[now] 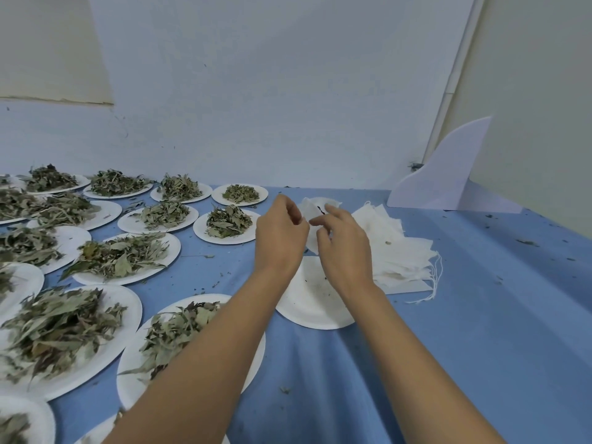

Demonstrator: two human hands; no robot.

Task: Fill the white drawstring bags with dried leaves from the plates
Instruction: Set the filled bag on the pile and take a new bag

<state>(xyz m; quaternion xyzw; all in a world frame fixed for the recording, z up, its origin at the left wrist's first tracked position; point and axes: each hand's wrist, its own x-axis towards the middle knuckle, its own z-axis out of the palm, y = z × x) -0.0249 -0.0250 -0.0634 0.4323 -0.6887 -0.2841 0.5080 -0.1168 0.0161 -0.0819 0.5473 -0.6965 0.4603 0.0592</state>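
Paper plates point(93, 278), white, are crowding the left half of the blue cloth point(464, 315), each carrying a heap of dried leaves point(121, 254).

Left hand point(280, 233): fingers curling, pinching one edge of a white drawstring bag point(307, 208). The bag is hanging between both hands, above a nearly bare plate point(304, 302).

Right hand point(344, 241): thumb and forefinger pinching the opposite edge. A dark leaf scrap is showing at the bag's mouth.

Stack of flat bags point(400, 251), cords trailing, is lying just right of the hands. White card point(448, 174) is standing at the far right.

Handling, as judged: the bag is probably behaving as thin, limp, near weightless cloth. The leaves look light and brittle, likely crumbling if squeezed. Best hold: the hem at the mouth, both sides, spreading it open.
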